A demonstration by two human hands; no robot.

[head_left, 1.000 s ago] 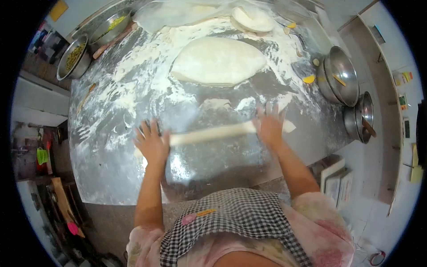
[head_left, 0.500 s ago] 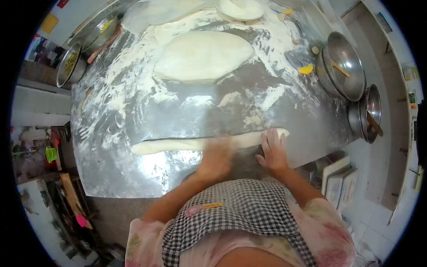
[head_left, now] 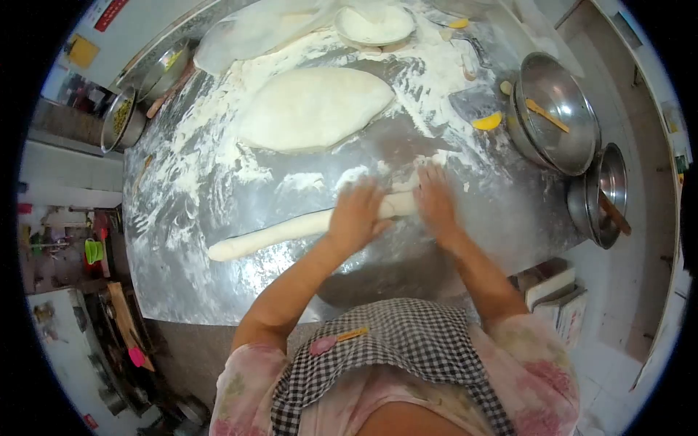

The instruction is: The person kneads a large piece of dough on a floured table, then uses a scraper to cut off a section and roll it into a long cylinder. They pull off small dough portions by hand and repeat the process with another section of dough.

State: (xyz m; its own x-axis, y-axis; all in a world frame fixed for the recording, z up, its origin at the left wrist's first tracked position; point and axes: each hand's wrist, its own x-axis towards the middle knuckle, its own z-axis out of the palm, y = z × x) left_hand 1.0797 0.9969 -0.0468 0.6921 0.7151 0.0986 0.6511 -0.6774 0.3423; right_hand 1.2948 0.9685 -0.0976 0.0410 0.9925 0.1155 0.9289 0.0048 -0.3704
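A long rope of pale dough lies slantwise across the floured metal table. Flat on top of it, near the middle, rests my left hand, fingers stretched forward. My right hand covers the rope's right end; it is a little blurred, but its fingers point forward and look extended. Neither hand is wrapped around the dough. Farther back lies a large, flattened oval mass of dough, apart from both hands. The rope's right tip is hidden by my right hand.
A bowl of flour stands at the back. Steel bowls with a wooden-handled tool crowd the right edge. A yellow scraper lies near them. At the left edge is a bowl of chopped greenish filling.
Both hands have moved forward, pushing the rope's right part away from me. My left hand now lies flat and is clearer. The camera view has shifted slightly.
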